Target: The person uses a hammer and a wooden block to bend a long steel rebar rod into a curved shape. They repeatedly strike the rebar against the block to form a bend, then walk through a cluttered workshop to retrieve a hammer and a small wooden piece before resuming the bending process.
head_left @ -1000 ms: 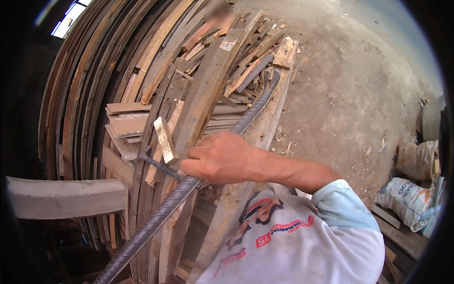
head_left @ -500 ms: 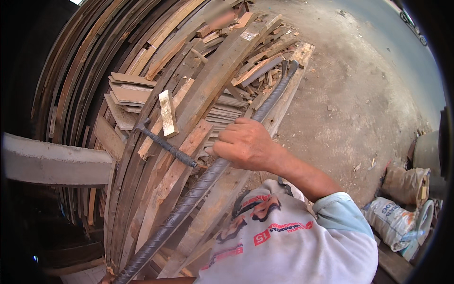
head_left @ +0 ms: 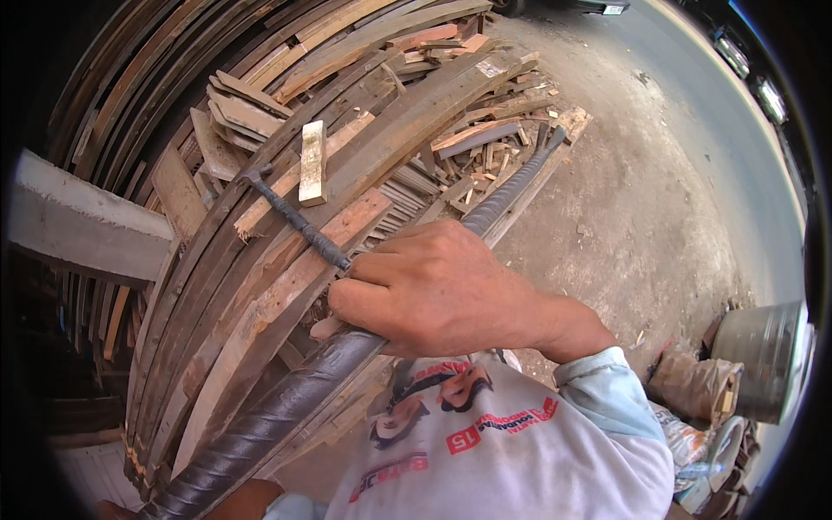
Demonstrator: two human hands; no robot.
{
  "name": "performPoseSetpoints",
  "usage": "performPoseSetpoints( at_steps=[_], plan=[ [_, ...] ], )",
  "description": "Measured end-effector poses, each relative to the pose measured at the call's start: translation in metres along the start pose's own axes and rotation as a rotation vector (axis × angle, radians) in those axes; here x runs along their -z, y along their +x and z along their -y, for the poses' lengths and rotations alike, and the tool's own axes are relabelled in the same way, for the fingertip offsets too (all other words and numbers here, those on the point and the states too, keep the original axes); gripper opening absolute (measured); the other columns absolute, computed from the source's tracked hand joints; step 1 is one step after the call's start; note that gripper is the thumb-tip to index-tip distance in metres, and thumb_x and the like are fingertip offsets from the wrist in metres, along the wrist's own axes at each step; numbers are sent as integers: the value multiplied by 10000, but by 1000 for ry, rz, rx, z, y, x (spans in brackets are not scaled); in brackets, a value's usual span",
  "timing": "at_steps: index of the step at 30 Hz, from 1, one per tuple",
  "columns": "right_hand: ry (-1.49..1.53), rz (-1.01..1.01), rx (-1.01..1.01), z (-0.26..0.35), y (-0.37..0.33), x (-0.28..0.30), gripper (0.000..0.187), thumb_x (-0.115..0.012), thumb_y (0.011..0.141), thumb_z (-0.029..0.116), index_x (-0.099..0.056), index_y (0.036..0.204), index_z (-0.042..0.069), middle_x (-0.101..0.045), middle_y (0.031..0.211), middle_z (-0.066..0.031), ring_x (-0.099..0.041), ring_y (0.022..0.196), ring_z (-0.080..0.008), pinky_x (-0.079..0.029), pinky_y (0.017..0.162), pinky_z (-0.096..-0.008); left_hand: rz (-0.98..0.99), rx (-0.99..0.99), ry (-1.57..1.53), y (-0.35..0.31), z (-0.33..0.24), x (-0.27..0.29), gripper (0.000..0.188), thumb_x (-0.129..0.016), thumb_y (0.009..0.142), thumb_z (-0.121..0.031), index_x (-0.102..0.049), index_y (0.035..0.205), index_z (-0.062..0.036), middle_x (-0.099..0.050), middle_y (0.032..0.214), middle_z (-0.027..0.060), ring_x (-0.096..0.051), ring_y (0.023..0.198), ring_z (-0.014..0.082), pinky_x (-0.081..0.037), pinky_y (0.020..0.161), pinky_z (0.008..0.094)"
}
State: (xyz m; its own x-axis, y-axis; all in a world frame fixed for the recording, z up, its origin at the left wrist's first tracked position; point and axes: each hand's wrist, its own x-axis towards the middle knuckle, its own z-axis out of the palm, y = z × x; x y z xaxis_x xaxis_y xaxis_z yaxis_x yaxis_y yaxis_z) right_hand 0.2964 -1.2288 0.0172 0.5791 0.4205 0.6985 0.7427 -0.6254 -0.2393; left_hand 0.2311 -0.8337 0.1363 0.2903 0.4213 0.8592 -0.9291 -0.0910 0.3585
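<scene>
A long dark pry bar of ribbed steel runs slantwise from the lower left edge to a forked tip at upper right. My right hand is closed round its middle, knuckles up. At the bottom left only a bit of my left hand shows, on the far side of the bar from its forearm; it appears wrapped round the low end. Beyond my right hand lies a hammer with a dark, ribbed handle, resting across wooden beams. A short pale wood block sits beside it.
Broken wood scraps are heaped under the bar's tip. Long planks stack at far left, near a concrete beam. Sacks and a grey drum stand at right by the dirt ground. Vehicles show along the road.
My right hand and the pry bar have come up closer to the view, and the bar's low end has shifted left. The hammer and wood block still lie on the beams.
</scene>
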Motion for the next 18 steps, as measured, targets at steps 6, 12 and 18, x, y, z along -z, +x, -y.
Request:
performPoseSetpoints(
  at_steps=[6, 12, 18],
  plan=[
    [-136, 8, 23, 5, -26, -55, 198, -659, 748, 236, -496, 779, 128, -461, 610, 9, -569, 539, -164, -457, 461, -324, 78, 211, -247, -73, 21, 43, 282, -460, 1051, -348, -528, 888, -128, -537, 751, 9, -542, 574, 159, -465, 566, 331],
    [-141, -23, 49, 2, -21, -58, 161, -646, 731, 223, -520, 790, 141, -470, 629, 13, -579, 555, -162, -455, 459, -323, 181, 330, -549, -46, 15, 41, 277, -446, 1046, -344, -512, 843, -168, -455, 674, -46, -484, 550, 121, -450, 555, 275],
    [-140, 45, 20, 12, -29, -51, 127, -641, 752, 221, -573, 838, 157, -476, 643, 20, -584, 568, -160, -461, 473, -320, 102, 369, -581, -89, 10, 47, 237, -447, 1050, -338, -542, 966, -137, -498, 776, -1, -490, 607, 103, -449, 553, 274]
  ],
)
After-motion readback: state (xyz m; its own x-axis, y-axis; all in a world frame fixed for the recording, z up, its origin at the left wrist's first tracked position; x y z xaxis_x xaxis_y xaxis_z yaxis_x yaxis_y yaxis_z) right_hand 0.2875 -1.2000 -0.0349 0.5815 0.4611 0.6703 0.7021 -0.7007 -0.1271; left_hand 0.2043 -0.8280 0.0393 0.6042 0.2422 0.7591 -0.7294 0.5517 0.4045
